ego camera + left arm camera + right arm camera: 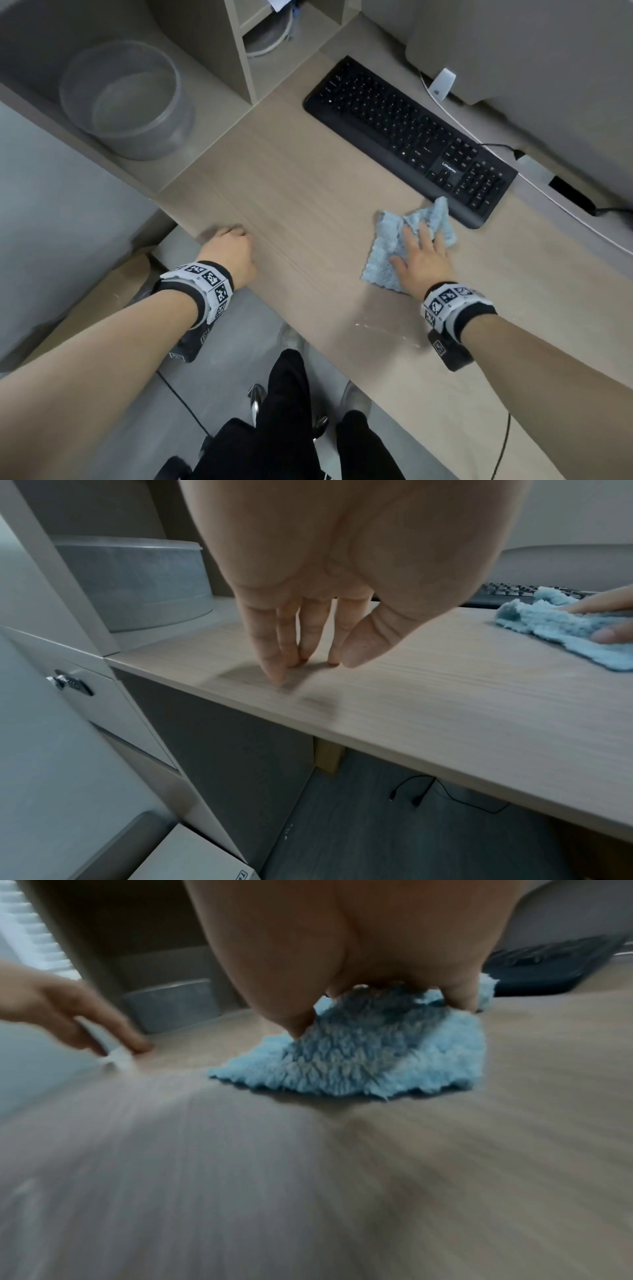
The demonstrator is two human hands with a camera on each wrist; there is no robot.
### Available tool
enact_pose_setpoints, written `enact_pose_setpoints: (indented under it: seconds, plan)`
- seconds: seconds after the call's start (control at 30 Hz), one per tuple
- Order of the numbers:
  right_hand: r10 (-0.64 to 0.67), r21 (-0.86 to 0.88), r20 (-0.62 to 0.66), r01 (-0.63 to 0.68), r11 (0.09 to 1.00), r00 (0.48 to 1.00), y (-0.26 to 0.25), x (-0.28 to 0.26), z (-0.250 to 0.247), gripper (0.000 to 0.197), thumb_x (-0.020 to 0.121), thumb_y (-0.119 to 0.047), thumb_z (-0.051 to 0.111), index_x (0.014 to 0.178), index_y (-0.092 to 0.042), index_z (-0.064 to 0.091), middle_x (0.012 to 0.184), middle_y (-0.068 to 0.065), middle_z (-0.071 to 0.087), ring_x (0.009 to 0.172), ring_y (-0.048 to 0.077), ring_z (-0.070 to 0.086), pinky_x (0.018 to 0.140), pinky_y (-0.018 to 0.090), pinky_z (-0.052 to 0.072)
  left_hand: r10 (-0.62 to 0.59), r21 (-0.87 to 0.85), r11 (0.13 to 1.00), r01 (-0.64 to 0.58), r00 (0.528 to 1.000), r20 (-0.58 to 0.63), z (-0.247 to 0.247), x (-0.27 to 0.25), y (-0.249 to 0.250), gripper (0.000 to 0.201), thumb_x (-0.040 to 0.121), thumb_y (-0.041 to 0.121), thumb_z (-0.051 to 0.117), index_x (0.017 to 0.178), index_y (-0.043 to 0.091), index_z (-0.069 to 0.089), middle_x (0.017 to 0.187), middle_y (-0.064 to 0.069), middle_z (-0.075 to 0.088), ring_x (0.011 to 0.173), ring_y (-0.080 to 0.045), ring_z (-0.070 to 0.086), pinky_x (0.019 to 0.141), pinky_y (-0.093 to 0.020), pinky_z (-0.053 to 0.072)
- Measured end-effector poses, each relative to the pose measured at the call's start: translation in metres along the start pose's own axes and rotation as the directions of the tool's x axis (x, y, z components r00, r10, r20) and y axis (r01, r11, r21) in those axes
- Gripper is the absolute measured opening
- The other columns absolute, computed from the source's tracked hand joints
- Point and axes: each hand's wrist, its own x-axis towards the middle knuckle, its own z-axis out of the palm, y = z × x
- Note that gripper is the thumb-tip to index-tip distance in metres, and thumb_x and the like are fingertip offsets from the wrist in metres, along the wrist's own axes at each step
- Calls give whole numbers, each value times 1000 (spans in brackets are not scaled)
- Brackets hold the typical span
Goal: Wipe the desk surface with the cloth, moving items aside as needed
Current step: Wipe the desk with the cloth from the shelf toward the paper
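Observation:
A fluffy light blue cloth (394, 246) (369, 1056) (548, 626) lies crumpled on the pale wood desk (308, 192), just in front of the black keyboard (411, 137). My right hand (419, 255) lies flat on the cloth with fingers spread, pressing it to the desk. My left hand (229, 246) is near the desk's left front edge. Its fingertips (284, 669) touch the bare wood and it holds nothing. The right wrist view is smeared by motion.
A round grey bin (126, 99) stands on the lower shelf at the left. The keyboard's cable (496, 145), a white cable and a monitor base (443, 84) are behind the keyboard. A wet streak (380, 330) marks the desk near my right wrist.

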Motion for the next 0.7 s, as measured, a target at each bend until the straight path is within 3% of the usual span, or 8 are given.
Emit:
enact_pose_setpoints:
  seconds: [0.1,0.17,0.3,0.37,0.4,0.43,0.57,0.7]
  plan:
    - [23,-6,16,-23,1000,1000,-35,14,-6,69,101,-36,40,157,-21,2,164,11,-10,148,45,-6,119,59,14,0,-30,1000,-1,1000,-31,4,-1,-1,62,82,14,52,142,12,42,157,-8,28,143,-32,25,114,-43,31]
    - [-162,-69,61,166,984,985,-70,12,-3,68,101,-33,39,157,-23,1,165,11,-11,148,44,-8,118,61,13,3,-45,999,-5,998,-61,8,-4,-1,65,81,13,53,144,14,40,159,-7,24,144,-30,21,115,-42,30]
    - [-518,-241,193,553,798,833,-114,-26,30,68,100,-41,40,157,-28,4,164,9,-15,148,41,-15,119,60,4,6,-84,996,-13,996,-84,15,-10,-3,72,78,13,56,146,19,35,160,-4,19,146,-27,17,116,-41,28]
    - [-600,-244,245,647,723,762,-105,-40,44,67,100,-42,40,156,-30,5,164,4,-15,148,36,-19,120,57,0,6,-95,995,-14,997,-80,17,-11,-5,75,77,13,57,147,21,33,161,-3,17,146,-26,16,115,-42,30]
    - [-613,-231,244,659,716,751,-93,-42,45,66,101,-43,39,156,-31,6,165,1,-14,149,33,-19,121,55,-1,5,-97,995,-13,997,-80,18,-11,-6,76,76,13,57,147,21,33,161,-2,17,146,-26,16,114,-42,31]
    - [-601,-222,230,643,733,765,-79,-41,44,65,101,-45,38,156,-33,6,165,-1,-13,149,30,-19,121,53,-2,5,-97,995,-13,997,-81,19,-11,-7,76,76,13,57,147,21,32,161,-1,16,146,-25,15,114,-43,32]
    - [-405,-165,114,419,893,907,-36,-27,23,64,102,-48,35,156,-34,5,165,-3,-13,150,29,-15,122,52,2,17,-101,994,-28,994,-112,27,-16,-8,80,76,13,57,149,22,26,161,1,11,146,-23,12,110,-44,37]
    - [-253,-126,1,252,960,967,-77,-3,19,65,102,-41,38,156,-26,7,165,8,-9,149,41,-9,119,56,11,30,-140,989,-53,987,-156,38,-19,-10,83,77,11,56,151,22,21,162,2,8,148,-20,9,113,-39,33]
